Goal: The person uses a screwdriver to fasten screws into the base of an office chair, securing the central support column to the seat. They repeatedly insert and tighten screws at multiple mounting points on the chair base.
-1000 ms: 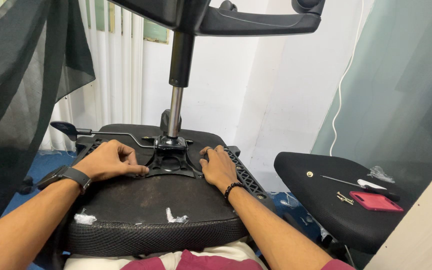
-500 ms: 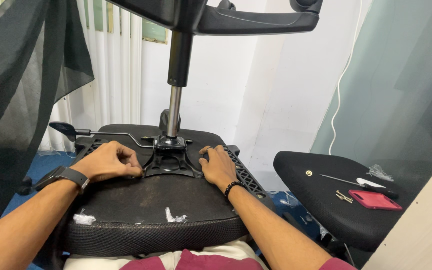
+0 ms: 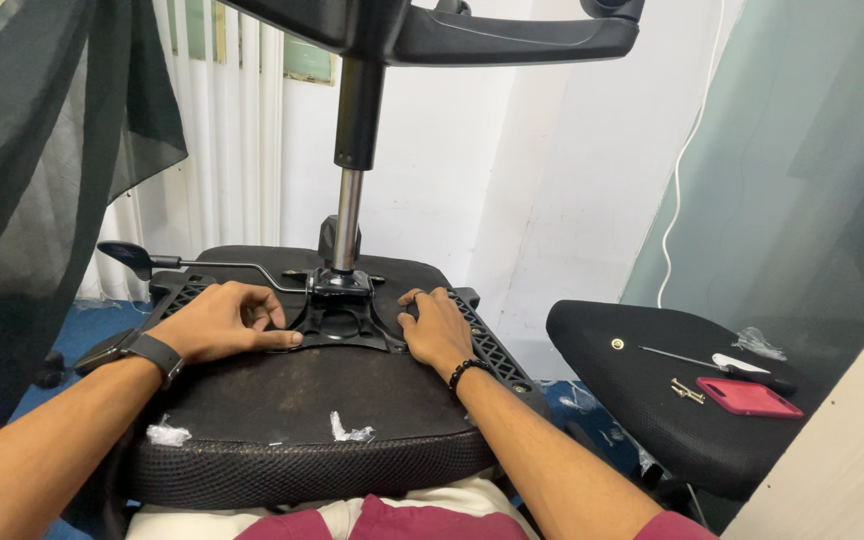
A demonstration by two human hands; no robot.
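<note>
Ideally both hands should press evenly on the black metal mechanism plate (image 3: 344,322), keeping it flat and square against the upturned black mesh-edged chair seat (image 3: 302,410) that rests on the person's lap. The left hand (image 3: 220,322) lies with curled fingers at the plate's left edge, and the right hand (image 3: 435,328) has its fingers bent onto the right edge; a chrome gas column (image 3: 348,215) rises from the plate's middle.

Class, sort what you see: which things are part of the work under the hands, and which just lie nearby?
In use: left hand and right hand on the black metal mechanism plate; upturned black chair seat; chrome gas cylinder.

Lying about: red flat case; brass bolts; second black seat cushion.
</note>
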